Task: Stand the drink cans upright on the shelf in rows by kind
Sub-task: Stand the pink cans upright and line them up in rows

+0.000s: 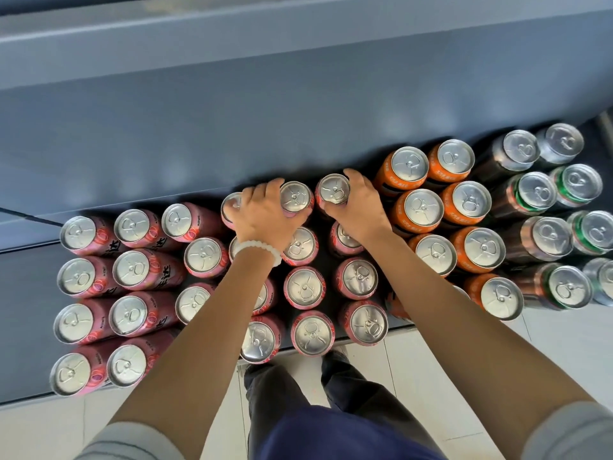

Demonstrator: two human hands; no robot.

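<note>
Roughly eight orange cans [423, 207]; hands [265, 214] gripping three pink cans [296, 197].

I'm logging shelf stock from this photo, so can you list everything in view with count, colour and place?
Pink aluminium drink cans: roughly two dozen, some hidden under the arms; pink, silver tops; upright, left and middle of shelf.
Orange aluminium drink cans: about eight visible; orange; two rows right of the pink ones.
Dark and green aluminium drink cans: about ten, some cut off; far right.
Grey metal shelf: one; grey-blue; under and behind the cans.
Pale tiled floor: light grey; below shelf edge.
White bead bracelet: one; left wrist.
Left hand: grips two back-row pink cans.
Right hand: grips one back-row pink can.
</note>
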